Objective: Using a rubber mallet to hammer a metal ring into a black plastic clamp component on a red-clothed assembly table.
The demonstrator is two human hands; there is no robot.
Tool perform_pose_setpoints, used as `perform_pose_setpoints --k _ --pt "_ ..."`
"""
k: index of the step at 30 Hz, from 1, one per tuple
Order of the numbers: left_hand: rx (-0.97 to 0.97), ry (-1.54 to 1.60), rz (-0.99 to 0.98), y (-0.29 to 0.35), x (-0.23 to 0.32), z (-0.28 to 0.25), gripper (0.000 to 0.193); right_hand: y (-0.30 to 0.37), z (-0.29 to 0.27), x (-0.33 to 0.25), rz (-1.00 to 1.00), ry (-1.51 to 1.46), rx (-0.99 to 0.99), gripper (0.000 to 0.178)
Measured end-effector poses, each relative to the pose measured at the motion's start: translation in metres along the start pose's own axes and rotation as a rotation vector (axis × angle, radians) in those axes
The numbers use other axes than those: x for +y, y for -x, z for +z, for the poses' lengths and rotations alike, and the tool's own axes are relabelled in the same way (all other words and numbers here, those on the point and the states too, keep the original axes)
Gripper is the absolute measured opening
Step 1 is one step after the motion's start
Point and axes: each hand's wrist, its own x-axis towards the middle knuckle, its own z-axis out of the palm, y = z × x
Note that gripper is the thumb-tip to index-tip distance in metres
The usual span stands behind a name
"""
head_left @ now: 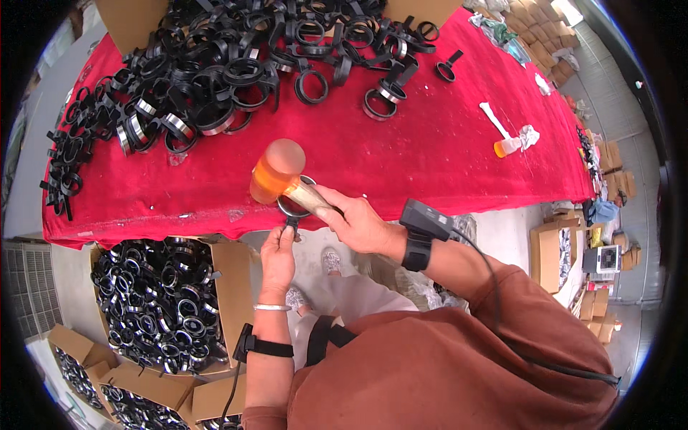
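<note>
My right hand [358, 223] is closed around the pale handle of a mallet [276, 170] with a translucent orange head. The mallet head is just above the table's near edge. Below it, my left hand [277, 259] pinches the short black stem of a ring-shaped part [289, 209]. That ring lies at the table edge, partly hidden behind the mallet and its handle. Away from my hands, a big heap of similar black rings [244, 70], some with silver bands, covers the far left of the table. A few stand apart, among them a single stemmed ring [446, 70].
A red cloth [430, 154] covers the table. A second mallet [504, 140] with a white handle lies at the right beside crumpled plastic [529, 136]. Below the near edge, on the left, an open carton [233, 301] is filled with rings, with more cartons [154, 387] beside it.
</note>
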Motion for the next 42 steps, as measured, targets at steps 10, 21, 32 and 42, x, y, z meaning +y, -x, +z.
perform_pose_setpoints --k 10,21,32,42 --pt "-0.027 -0.034 -0.036 0.0 0.007 -0.002 0.025 -0.005 -0.006 0.008 0.154 -0.241 0.107 0.042" --pt "-0.036 0.006 -0.017 0.0 0.003 -0.001 0.022 0.016 -0.012 0.025 0.276 -0.34 0.189 0.041" --pt "-0.044 0.013 -0.037 0.0 0.008 0.003 0.027 0.067 0.009 0.034 -0.036 0.178 0.157 0.05" --pt "-0.103 0.031 -0.001 -0.004 -0.006 -0.006 0.022 0.039 -0.017 -0.03 -0.326 0.28 0.155 0.055"
